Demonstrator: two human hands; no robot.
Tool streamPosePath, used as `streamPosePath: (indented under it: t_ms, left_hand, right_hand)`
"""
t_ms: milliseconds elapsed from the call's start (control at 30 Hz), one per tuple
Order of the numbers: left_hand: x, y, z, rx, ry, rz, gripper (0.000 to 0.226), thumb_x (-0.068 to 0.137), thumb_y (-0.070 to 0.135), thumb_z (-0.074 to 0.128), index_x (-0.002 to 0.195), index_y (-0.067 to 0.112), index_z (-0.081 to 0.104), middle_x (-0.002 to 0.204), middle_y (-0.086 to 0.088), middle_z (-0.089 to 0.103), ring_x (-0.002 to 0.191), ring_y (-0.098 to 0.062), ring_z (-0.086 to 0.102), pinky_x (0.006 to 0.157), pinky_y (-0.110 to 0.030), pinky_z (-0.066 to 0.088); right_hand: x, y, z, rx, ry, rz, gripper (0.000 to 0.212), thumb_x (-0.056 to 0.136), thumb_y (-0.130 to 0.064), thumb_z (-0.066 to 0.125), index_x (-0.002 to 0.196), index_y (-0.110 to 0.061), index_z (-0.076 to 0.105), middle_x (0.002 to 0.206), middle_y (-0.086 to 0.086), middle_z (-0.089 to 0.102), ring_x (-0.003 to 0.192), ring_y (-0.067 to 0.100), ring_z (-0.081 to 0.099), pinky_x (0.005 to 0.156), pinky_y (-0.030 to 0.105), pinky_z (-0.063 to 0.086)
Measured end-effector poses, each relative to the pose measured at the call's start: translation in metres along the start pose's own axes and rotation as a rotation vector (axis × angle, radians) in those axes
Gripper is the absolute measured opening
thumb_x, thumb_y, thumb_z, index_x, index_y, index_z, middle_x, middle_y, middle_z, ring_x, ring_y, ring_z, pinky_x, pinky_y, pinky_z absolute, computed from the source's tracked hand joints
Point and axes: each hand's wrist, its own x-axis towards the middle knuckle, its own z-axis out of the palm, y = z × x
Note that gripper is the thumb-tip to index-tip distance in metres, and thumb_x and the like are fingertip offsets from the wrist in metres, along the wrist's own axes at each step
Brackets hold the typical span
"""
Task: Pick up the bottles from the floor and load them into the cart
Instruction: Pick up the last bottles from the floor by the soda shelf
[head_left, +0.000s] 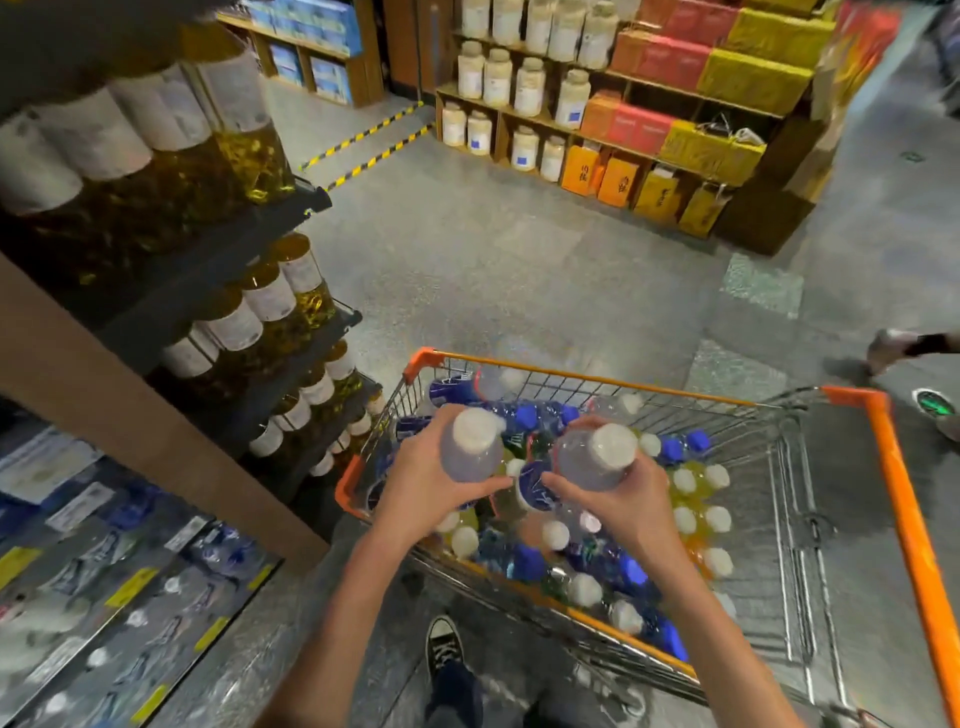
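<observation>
A person's left hand (423, 480) grips a clear white-capped bottle (470, 448) while the right hand (631, 501) grips a second clear white-capped bottle (595, 457), both held just above the load in an orange-rimmed wire shopping cart (904, 525); the cart holds many bottles with blue and white caps (691, 514), packed toward its left side; shelves of yellow-filled jars (249, 135) stand to the left, and a black sneaker (442, 644) shows on the grey floor (519, 260) below
</observation>
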Motion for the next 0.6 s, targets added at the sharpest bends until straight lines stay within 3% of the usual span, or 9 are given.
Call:
streamPosePath:
  t_ms: [100,200,300,400,500,600]
  left_hand:
    - [0.033,-0.007,0.010,0.090,-0.066,-0.015,0.082,0.059,0.051,0.089,0.123,0.035,0.041,0.115,0.017,0.058,0.108,-0.005,0.056,0.087,-0.026,0.050]
    - [0.058,-0.021,0.030,0.268,-0.185,0.005,0.085,0.062,0.054,0.087,0.127,0.030,0.037,0.121,0.009,0.062,0.109,-0.015,0.061,0.084,-0.037,0.053]
    - [0.077,-0.038,0.059,0.508,-0.300,0.078,0.085,0.068,0.053,0.084,0.130,0.022,0.034,0.124,0.000,0.060,0.108,-0.023,0.062,0.081,-0.039,0.052]
    - [0.086,-0.045,0.087,0.703,-0.424,0.117,0.091,0.070,0.048,0.084,0.137,0.014,0.032,0.131,-0.005,0.056,0.117,-0.028,0.058,0.094,-0.041,0.047]
    - [0.087,-0.053,0.109,0.664,-0.508,0.074,0.097,0.062,0.052,0.086,0.138,0.017,0.037,0.135,-0.001,0.055,0.124,-0.023,0.053,0.104,-0.040,0.040]
    - [0.086,-0.064,0.118,0.541,-0.482,0.024,0.091,0.061,0.054,0.086,0.136,0.022,0.044,0.133,0.003,0.056,0.122,-0.020,0.054,0.102,-0.035,0.042]
  right_hand:
    - [0.028,0.010,0.004,0.012,0.011,0.038,0.058,0.061,-0.027,0.096,0.108,-0.036,0.064,0.106,-0.021,0.072,0.103,-0.003,0.065,0.084,0.017,0.051]
    - [0.055,0.024,0.008,0.049,-0.002,0.109,0.053,0.065,-0.027,0.095,0.109,-0.034,0.065,0.104,-0.012,0.074,0.101,0.008,0.069,0.083,0.031,0.056]
    - [0.078,0.049,0.015,0.143,0.036,0.244,0.049,0.066,-0.025,0.094,0.107,-0.033,0.069,0.099,-0.009,0.076,0.098,0.013,0.072,0.082,0.034,0.058]
    - [0.095,0.076,0.024,0.285,0.091,0.384,0.049,0.067,-0.017,0.093,0.110,-0.022,0.070,0.098,0.002,0.078,0.096,0.022,0.074,0.082,0.040,0.060]
    - [0.104,0.097,0.035,0.422,0.066,0.495,0.051,0.070,-0.008,0.090,0.115,-0.009,0.067,0.102,0.014,0.076,0.092,0.026,0.073,0.077,0.038,0.059]
    - [0.112,0.111,0.032,0.516,-0.024,0.569,0.053,0.072,-0.011,0.088,0.119,-0.003,0.065,0.104,0.018,0.074,0.092,0.029,0.069,0.078,0.038,0.060]
